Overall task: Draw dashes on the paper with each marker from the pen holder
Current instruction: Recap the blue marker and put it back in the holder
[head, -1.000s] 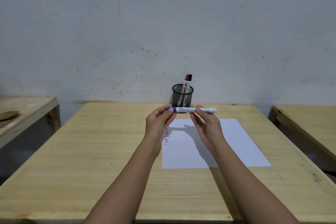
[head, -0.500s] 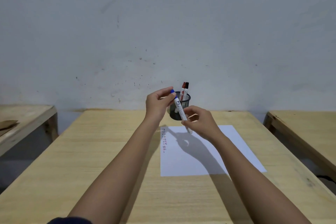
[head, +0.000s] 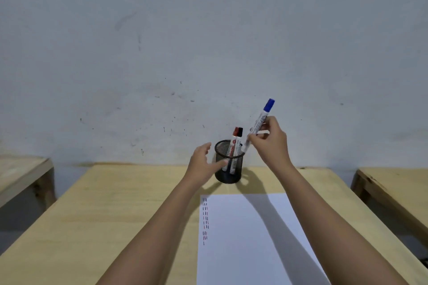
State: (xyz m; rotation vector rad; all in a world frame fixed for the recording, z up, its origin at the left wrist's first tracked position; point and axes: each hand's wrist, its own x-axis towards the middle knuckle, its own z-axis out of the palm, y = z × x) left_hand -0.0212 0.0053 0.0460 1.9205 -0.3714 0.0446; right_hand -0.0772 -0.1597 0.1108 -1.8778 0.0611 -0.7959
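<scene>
A black mesh pen holder [head: 229, 172] stands at the far middle of the wooden table [head: 115, 215]. Two markers lean inside it, one with a red cap [head: 235, 132] and one with a black cap [head: 240, 131]. My right hand [head: 269, 140] grips a white marker with a blue cap [head: 260, 122], tilted, cap up, its lower end just above the holder's right rim. My left hand [head: 203, 162] is spread open against the holder's left side, a finger touching the mesh. White paper [head: 250, 238] lies in front, with short columns of dashes [head: 205, 217] at its left edge.
Another wooden table [head: 20, 173] stands to the left across a gap, and a third [head: 393, 190] to the right. A plain grey wall rises right behind the holder.
Both hands held the blue-capped marker over the paper before. My left hand has let go and moved to the holder's side; my right hand has turned the marker cap up and carried it over the holder.
</scene>
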